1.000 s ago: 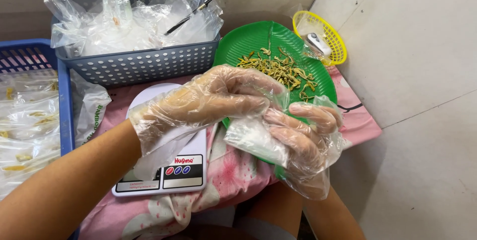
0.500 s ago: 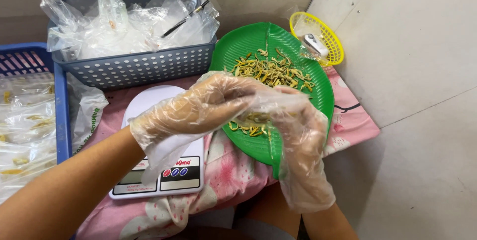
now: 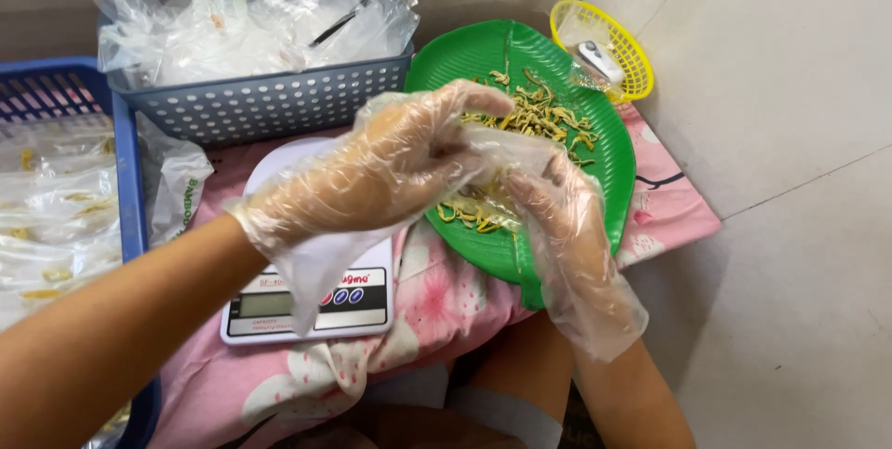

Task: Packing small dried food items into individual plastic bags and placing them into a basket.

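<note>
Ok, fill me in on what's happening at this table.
A person in thin clear plastic gloves works over a green tray of small yellowish dried strips. The left hand and right hand meet above the tray's near side, handling a small clear bag between them. A white kitchen scale sits on the pink flowered cloth beneath the left wrist. A grey basket of clear bags stands behind.

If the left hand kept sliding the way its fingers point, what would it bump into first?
Probably the pile of yellow-green strips on the green plate. The left hand points right and a bit away, over that plate, touching the right hand. Its height above the strips is unclear.
</note>
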